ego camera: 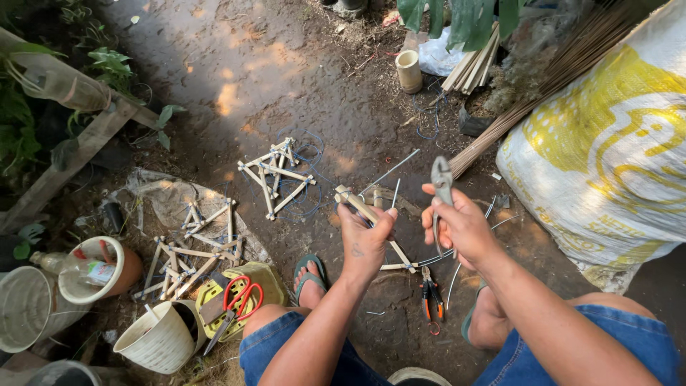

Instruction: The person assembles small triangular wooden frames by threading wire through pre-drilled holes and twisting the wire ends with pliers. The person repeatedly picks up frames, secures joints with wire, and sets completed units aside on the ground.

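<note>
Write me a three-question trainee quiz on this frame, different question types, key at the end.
1. True or false: the right hand holds grey pliers with the tip pointing up.
2. What does the left hand hold? A) a red-handled scissors B) a bamboo stick frame C) a plastic bottle
3. Fill in: the orange-handled pliers lie on the ground between the person's two ____.

Key: 1 true; 2 B; 3 feet.
</note>
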